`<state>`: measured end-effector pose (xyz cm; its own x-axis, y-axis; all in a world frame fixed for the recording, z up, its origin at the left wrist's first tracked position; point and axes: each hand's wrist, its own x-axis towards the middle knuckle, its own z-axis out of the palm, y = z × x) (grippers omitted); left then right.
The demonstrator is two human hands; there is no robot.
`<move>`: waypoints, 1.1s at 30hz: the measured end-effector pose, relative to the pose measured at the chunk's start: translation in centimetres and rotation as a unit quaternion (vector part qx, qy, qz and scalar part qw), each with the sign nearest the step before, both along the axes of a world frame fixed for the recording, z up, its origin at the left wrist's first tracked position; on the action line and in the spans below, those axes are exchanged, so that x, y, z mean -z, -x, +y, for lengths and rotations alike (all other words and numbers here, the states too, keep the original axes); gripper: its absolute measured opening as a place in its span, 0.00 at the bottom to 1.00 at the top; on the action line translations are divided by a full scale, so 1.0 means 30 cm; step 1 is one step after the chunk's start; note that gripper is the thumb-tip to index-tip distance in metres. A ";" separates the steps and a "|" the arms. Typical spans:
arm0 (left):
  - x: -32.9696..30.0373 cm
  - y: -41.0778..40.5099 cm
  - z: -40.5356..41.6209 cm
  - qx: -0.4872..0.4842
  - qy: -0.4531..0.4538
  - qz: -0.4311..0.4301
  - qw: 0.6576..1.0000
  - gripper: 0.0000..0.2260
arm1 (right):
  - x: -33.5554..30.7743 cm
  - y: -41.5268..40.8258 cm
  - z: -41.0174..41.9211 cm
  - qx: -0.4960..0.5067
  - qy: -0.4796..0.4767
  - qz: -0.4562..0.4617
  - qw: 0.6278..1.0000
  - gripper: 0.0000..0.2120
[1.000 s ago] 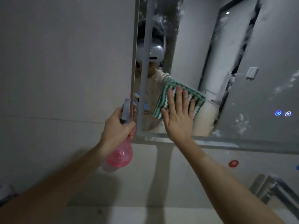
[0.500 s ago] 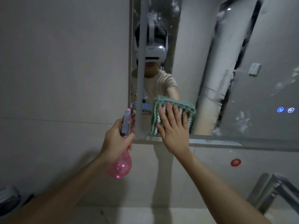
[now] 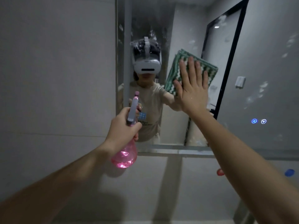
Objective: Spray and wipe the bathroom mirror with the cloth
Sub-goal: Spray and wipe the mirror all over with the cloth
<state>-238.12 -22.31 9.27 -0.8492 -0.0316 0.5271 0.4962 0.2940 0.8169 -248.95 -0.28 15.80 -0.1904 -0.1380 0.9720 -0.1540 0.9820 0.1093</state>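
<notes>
The bathroom mirror (image 3: 267,54) fills the upper right of the wall, and foam streaks dot its glass. A folded green and white cloth (image 3: 176,68) lies flat against the glass, pressed there by my right hand (image 3: 192,88) with straight, spread fingers. My left hand (image 3: 123,128) grips the neck of a pink spray bottle (image 3: 125,156) with a grey trigger head, held below and left of the cloth, in front of the mirror's lower left corner.
Two lit touch buttons (image 3: 258,121) glow on the mirror at the right. Grey tiled wall (image 3: 56,78) lies left of the mirror and below it. A red dot (image 3: 219,172) and a blue dot (image 3: 289,172) sit on the wall under the mirror's frame.
My right hand slid the cloth down towards the mirror's bottom edge, then up and to the right across the glass. The spray bottle stayed in my left hand at about the same spot.
</notes>
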 end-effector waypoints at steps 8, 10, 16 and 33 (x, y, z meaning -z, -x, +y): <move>0.063 0.019 0.137 0.018 0.005 -0.043 0.999 0.17 | 0.272 -0.009 0.188 0.023 0.170 -0.045 0.984 0.28; 0.067 0.027 0.165 0.029 0.002 -0.051 0.998 0.17 | 0.303 -0.014 0.191 0.025 0.182 -0.046 0.982 0.28; 0.024 0.048 0.202 0.050 0.008 -0.032 0.998 0.19 | 0.226 0.004 0.067 0.038 0.246 -0.014 0.968 0.29; 0.011 0.068 0.363 0.021 0.022 0.002 1.000 0.15 | 0.353 -0.003 0.357 0.029 0.057 -0.015 0.998 0.26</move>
<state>-240.17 -11.42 8.93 -0.8468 0.0281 0.5312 0.5127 0.3090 0.8010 -248.86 10.42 5.21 -0.2248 -0.0145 0.9743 -0.0983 0.9951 -0.0079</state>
